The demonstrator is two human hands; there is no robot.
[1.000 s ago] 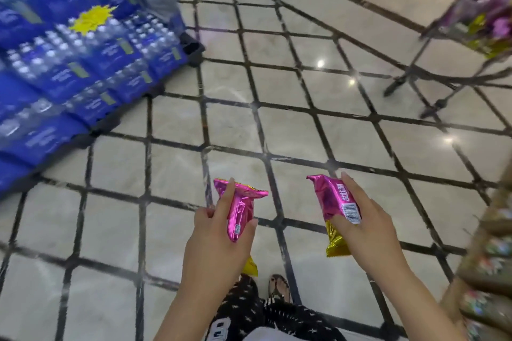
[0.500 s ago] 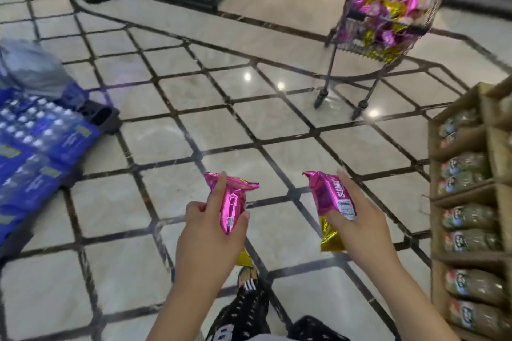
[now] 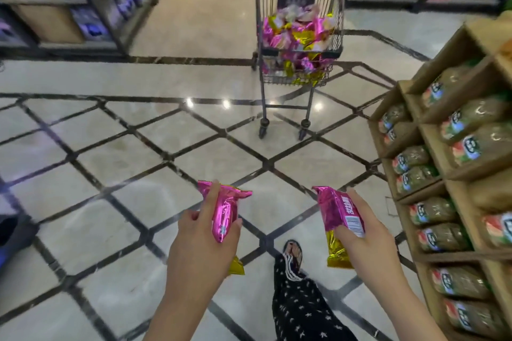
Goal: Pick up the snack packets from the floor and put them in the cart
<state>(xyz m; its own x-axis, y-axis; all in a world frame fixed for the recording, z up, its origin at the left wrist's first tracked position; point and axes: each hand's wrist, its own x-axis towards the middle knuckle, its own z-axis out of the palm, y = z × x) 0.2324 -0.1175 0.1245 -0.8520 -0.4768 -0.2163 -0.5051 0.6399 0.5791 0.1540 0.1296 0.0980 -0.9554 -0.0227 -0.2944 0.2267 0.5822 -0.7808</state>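
Note:
My left hand [image 3: 202, 246] grips a pink and gold snack packet [image 3: 225, 212], index finger laid along its side. My right hand [image 3: 365, 246] holds a second pink and gold snack packet [image 3: 336, 210] with a barcode facing up. Both packets are held out in front of me at waist height. The wire shopping cart [image 3: 297, 83] stands straight ahead across the tiled floor, some steps away, with several pink and gold packets [image 3: 297, 36] piled inside.
A cardboard display rack [image 3: 432, 163] of green packaged goods lines the right side, close to my right arm. Store shelves [image 3: 83, 8] stand at the far left and far right. My leg and sandalled foot [image 3: 292, 250] are below, between my hands.
The view has swung right and up: the blue water-bottle packs left the frame, and the cart now stands centred ahead and nearer. Both hands keep holding their packets.

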